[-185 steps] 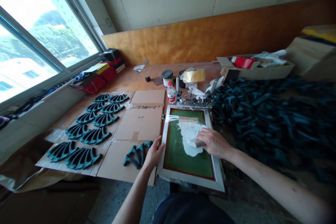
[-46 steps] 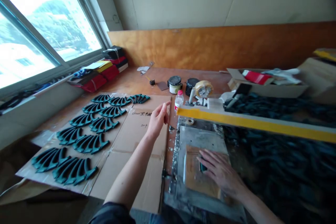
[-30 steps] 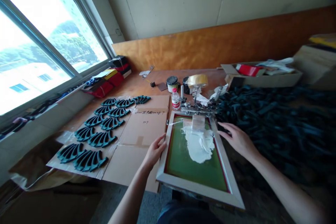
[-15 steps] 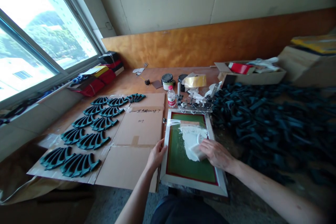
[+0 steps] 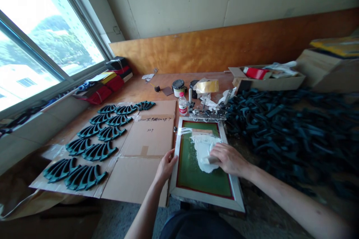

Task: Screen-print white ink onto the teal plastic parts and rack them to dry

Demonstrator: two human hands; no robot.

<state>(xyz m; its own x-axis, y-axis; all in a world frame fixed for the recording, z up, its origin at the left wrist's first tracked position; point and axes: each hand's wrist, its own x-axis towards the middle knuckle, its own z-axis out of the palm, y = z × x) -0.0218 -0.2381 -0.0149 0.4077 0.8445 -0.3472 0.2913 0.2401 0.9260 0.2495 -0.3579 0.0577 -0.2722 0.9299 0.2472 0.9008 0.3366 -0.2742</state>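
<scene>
1. The right hand [image 5: 228,158] is closed on a pale, flat scraper [image 5: 212,160]; its upper part is covered by the grip, so its full shape cannot be told
2. The scraper meets white paste [image 5: 202,147] on green mesh [image 5: 193,179]; whatever paste lies under the knuckles is out of sight
3. The mesh fills a pale frame [image 5: 206,201] lying directly before the person; what is beneath it is hidden
4. The left hand [image 5: 166,164], narrowly curled, touches the left rail of the frame; I cannot tell whether it grips the underside
5. Clamp hardware [image 5: 207,114] at the far end is too cluttered to make out, and a tape roll [image 5: 207,86] partly covers a dark jar [image 5: 193,91]
6. Curved dark parts [image 5: 99,151] fan out on cardboard [image 5: 151,138] with handwriting too small to read; rightward, a pile [image 5: 280,130] blurs into shadow
</scene>
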